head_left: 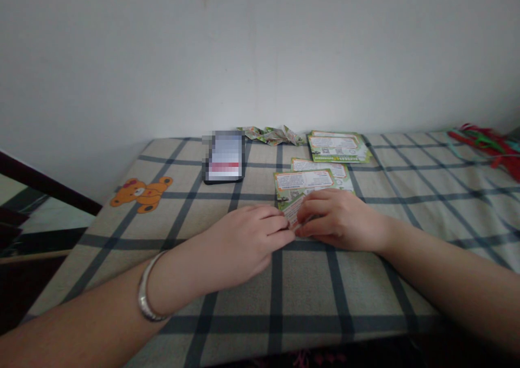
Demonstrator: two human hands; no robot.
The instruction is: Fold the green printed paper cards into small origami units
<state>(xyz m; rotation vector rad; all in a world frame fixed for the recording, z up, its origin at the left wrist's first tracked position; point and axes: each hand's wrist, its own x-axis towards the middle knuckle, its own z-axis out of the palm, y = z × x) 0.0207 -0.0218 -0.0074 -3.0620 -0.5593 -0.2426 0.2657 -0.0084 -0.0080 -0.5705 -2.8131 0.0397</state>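
A small printed green-and-white paper leaflet (293, 210), seemingly folded, lies between my two hands on the checked cloth. My left hand (247, 240), below a silver bracelet, has its fingers curled together at the leaflet's left and lower edge. From the other side my right hand (339, 219) pinches the same leaflet with bent fingers and covers much of it. Just beyond are flat leaflets of the same print: one (303, 181) partly under the folded one, another (319, 166) behind it. My fingertips hide the exact folds.
A stack of leaflets (335, 147) lies at the back, beside several crumpled or folded paper pieces (272, 135) near the wall. A phone (225, 159) stands out left of them. An orange bear figure (142, 194) is at the left edge; red and green strands (487, 146) lie far right.
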